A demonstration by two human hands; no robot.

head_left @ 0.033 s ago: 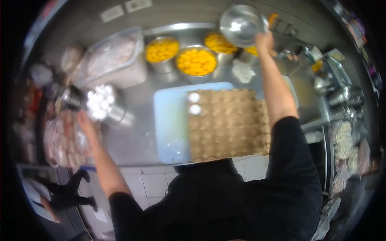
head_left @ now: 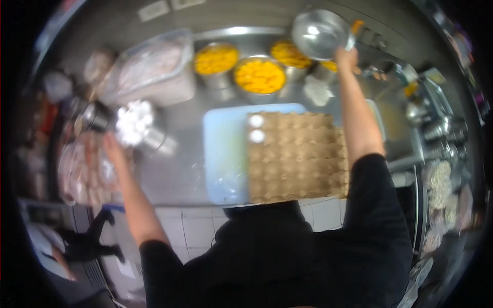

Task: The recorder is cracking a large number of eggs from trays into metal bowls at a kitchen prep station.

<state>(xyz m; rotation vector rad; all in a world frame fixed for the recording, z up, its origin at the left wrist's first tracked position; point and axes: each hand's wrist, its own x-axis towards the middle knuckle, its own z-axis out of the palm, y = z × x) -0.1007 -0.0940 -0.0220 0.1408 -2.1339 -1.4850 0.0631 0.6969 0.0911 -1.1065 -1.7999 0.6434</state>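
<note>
Black short-sleeved top, plain, no markings visible; sleeves end above elbows. Forearms bare, both hands (head_left: 114, 149) (head_left: 346, 57) bare, no gloves.

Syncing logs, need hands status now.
Right hand holds up an empty metal bowl. Left hand beside the eggshell container. Egg tray nearly empty.

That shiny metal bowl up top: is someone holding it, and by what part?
Yes. The right hand grips the metal bowl at its lower right rim, lifted above the yellow-filled tubs. The left hand reaches near a container of white pieces; whether it holds anything cannot be told.
</note>
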